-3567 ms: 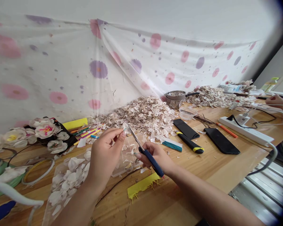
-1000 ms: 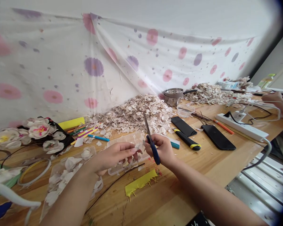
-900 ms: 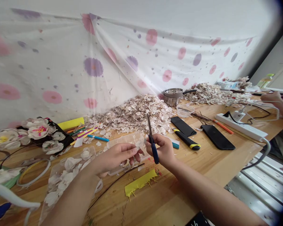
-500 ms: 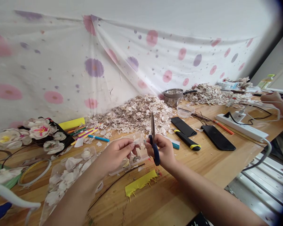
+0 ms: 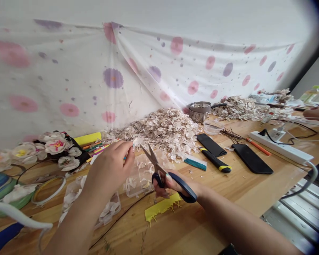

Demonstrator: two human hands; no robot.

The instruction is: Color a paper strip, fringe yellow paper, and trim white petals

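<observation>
My left hand (image 5: 110, 164) is raised over the left of the table, thumb and fingers pinched together. A small pale petal (image 5: 139, 140) shows at its fingertips, hard to tell from the heap behind. My right hand (image 5: 163, 184) grips dark-blue-handled scissors (image 5: 154, 160), thumb in one loop; the blades are spread and point up toward the left hand. Beneath the hands lies a clear compartment box (image 5: 134, 189) with petal bits in it. A fringed yellow strip (image 5: 162, 208) rests on the wood just below the right hand. White petals (image 5: 110, 210) fill a clear tray under my left forearm.
A big heap of dried petals (image 5: 164, 131) lies against the flower-printed sheet (image 5: 85, 81). To the right are a black-and-yellow cutter (image 5: 215, 160), a phone (image 5: 252, 158) and a power strip (image 5: 281, 145). Finished flowers (image 5: 54, 143) stand left. Another person's hand (image 5: 316, 115) shows far right.
My hands have moved apart: the left up and leftward, the right slightly down and left. The scissors have turned from closed and upright to spread blades pointing up-left. The view has shifted slightly left.
</observation>
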